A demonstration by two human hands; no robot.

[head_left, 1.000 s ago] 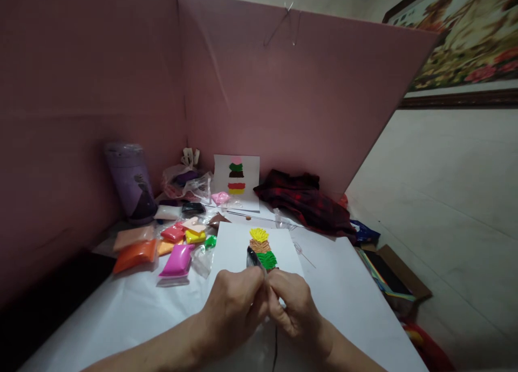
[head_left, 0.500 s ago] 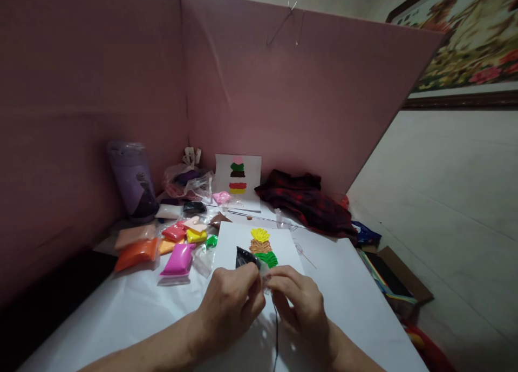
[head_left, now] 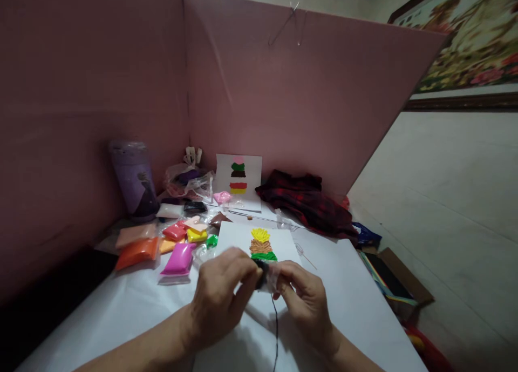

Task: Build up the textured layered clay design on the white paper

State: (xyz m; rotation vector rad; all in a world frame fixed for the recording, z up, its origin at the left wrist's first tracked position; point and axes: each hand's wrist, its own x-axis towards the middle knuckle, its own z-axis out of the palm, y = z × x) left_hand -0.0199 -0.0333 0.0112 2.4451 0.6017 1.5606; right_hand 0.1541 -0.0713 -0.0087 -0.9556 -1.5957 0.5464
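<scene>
— Black contents are seen in a small packet [head_left: 263, 272], held between two bare hands above a white-covered counter [head_left: 343, 296].

— How is it gripped?

— By its dark part, the small packet is clamped in the fingers of the left hand [head_left: 220, 288]; by its clear end, it is pinched in the fingers of the right hand [head_left: 305, 293].

— And what is laid beneath?

— A white sheet [head_left: 234, 234], on which a yellow patch [head_left: 260, 235], a brown patch [head_left: 262, 247] and a green patch [head_left: 264, 256] are stacked; the last is partly covered. Below the hands, a dark cord [head_left: 277, 323] is seen.

— What else is pictured?

— To the left, a magenta packet [head_left: 178, 259] and an orange packet [head_left: 136, 253] are set near a purple tumbler [head_left: 133, 183]. At the back, a striped sheet [head_left: 253, 172] is propped before a pink panel [head_left: 283, 107], and a dark red cloth [head_left: 305, 204] is heaped beside it.
</scene>
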